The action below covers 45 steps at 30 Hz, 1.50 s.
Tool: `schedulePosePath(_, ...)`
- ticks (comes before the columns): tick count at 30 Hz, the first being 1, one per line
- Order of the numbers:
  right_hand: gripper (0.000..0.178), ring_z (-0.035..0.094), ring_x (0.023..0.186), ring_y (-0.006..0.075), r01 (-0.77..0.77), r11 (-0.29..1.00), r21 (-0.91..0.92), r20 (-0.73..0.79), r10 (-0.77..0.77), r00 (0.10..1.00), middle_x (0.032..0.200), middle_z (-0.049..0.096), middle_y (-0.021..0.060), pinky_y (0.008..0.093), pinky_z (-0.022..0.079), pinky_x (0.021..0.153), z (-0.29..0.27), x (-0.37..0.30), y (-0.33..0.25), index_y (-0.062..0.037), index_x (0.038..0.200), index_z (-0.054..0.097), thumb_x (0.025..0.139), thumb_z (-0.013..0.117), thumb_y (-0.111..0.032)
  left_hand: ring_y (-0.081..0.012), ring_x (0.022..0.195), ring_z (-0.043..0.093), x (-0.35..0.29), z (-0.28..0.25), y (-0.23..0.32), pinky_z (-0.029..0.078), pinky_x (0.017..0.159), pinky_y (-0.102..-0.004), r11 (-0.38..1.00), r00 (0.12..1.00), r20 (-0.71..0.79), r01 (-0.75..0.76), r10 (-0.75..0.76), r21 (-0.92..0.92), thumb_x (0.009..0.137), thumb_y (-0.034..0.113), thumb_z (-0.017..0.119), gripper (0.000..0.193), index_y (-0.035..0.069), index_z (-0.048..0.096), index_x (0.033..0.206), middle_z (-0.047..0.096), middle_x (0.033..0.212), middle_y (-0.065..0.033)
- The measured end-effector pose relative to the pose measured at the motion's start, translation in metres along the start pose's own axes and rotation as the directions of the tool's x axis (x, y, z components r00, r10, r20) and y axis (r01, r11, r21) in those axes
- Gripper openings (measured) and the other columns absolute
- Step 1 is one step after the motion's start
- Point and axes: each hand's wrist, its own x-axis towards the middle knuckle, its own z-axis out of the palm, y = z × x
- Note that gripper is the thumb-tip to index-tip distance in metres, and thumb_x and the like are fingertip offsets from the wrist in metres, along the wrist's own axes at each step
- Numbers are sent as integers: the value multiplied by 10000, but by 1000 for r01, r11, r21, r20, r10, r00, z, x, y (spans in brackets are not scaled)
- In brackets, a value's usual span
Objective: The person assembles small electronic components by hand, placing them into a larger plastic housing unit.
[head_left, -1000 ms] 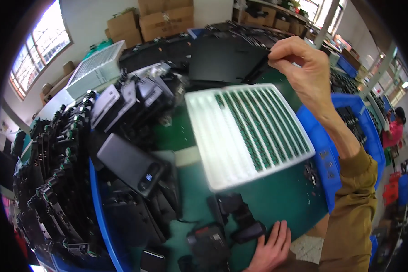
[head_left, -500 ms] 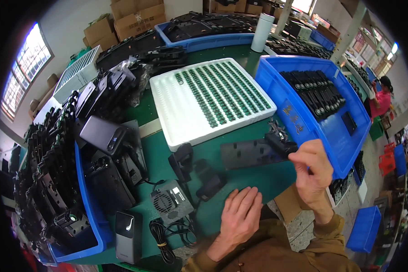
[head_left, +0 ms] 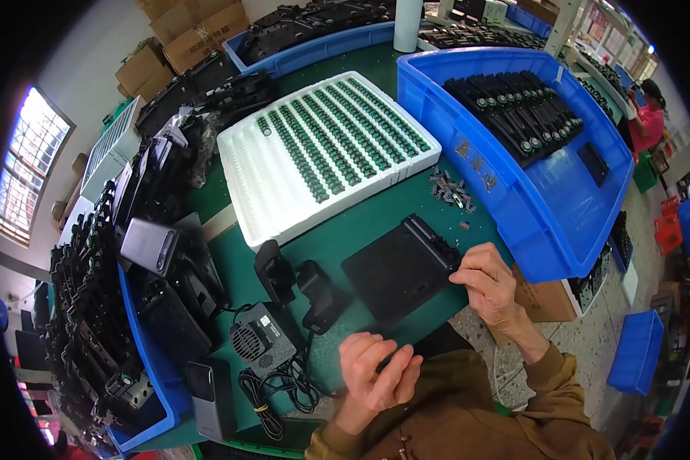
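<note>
A flat black plastic plate (head_left: 395,272) with a raised cylindrical bar along one edge lies on the green tabletop in front of me. My right hand (head_left: 489,287) is closed, its fingertips pinched at the right end of that bar. Nearer to me, my left hand (head_left: 379,372) hovers at the table's front edge with curled fingers. Something dark shows between its thumb and fingers, too small to make out. Left of the plate stand two black curved plastic pieces, one (head_left: 274,270) upright and one (head_left: 322,295) tilted.
A white foam tray (head_left: 264,203) holds rows of small green circuit boards. Small metal parts (head_left: 451,190) lie beside a blue bin (head_left: 506,184) of black assemblies. At left are a vented black box (head_left: 262,337), coiled cable (head_left: 264,402), a power bank (head_left: 211,399) and another blue bin (head_left: 149,345).
The black plate has turned and come down toward me, with my right hand still at its end. My left hand has lifted from the tabletop and curled. The view has shifted.
</note>
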Motion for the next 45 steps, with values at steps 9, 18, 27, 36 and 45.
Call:
schedulePosePath(9,227,603,842,283,-91,991,99,128,78,989,867,563,73,369,505,685,-3,5,17,-22,807,656,632,687,119,-383,1219,527,21,-1,5,353,1054,-605,985,927,339,126,-159,118,658,194,830,493,42,703,1109,576,1292,-177)
schedulePosePath(18,223,607,860,255,-181,973,143,106,167,980,891,591,69,345,503,731,-1,9,35,-15,817,667,686,647,165,-411,1241,530,28,8,8,377,1051,-599,951,832,483,157,-273,268,713,262,819,571,40,654,1214,555,1359,-206)
schedulePosePath(27,178,625,924,304,-367,927,83,129,355,926,999,644,111,375,510,798,18,33,19,-12,935,670,781,675,76,-410,1217,557,33,7,3,468,1011,-517,994,753,651,49,-99,95,731,199,788,542,28,640,1224,558,1348,-218)
schedulePosePath(36,138,628,1007,304,-236,972,-6,240,231,943,1054,662,124,382,508,861,34,51,27,15,918,694,783,708,39,-380,1309,497,30,-1,4,321,1103,-592,1000,791,611,20,-15,0,748,223,790,551,51,629,1246,538,1384,-190)
schedulePosePath(45,152,663,953,302,-301,954,17,299,282,912,1020,697,143,365,527,837,33,66,26,26,925,697,779,694,68,-357,1312,473,32,8,5,355,1013,-659,972,738,647,47,-189,230,782,337,760,567,29,622,1238,487,1429,-192)
